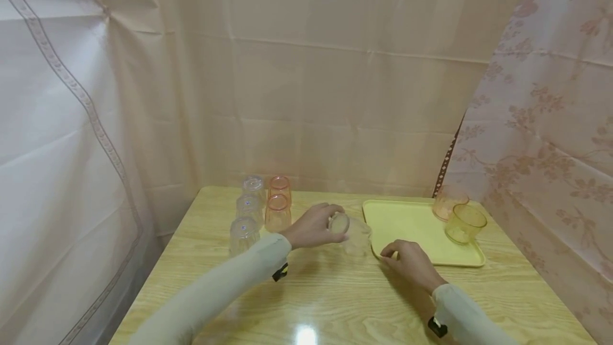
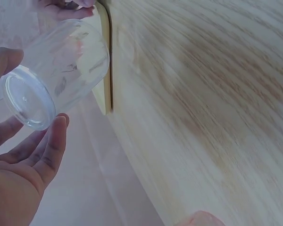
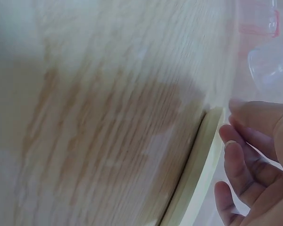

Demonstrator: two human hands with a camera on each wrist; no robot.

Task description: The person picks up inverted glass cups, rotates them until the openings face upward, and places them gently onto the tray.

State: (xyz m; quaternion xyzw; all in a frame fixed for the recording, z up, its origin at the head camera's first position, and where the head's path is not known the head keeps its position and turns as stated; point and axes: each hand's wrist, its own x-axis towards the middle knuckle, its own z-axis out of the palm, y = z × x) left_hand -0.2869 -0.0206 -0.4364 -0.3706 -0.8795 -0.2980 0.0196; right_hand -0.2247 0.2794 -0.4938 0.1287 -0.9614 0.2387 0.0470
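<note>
In the head view my left hand (image 1: 315, 226) grips a clear tumbler (image 1: 356, 236) near its base. The tumbler lies tilted on its side, mouth toward the yellow tray (image 1: 402, 222). From the left wrist, the thumb and fingertips of this hand (image 2: 26, 174) show around the base of the tumbler (image 2: 66, 70). My right hand (image 1: 412, 264) is at the near left corner of the tray, fingers loosely bent and holding nothing. Its thumb and fingertips are close to the tray edge (image 3: 203, 160) in the right wrist view.
Upside-down tumblers stand at the left: a column of clear ones (image 1: 245, 233) beside two orange-pink ones (image 1: 278, 214). On the tray's right side, a yellow cup (image 1: 465, 223) stands in front of a pale pink tumbler (image 1: 449, 205). Curtains (image 1: 306, 95) hang behind and beside the wooden table (image 1: 306, 297).
</note>
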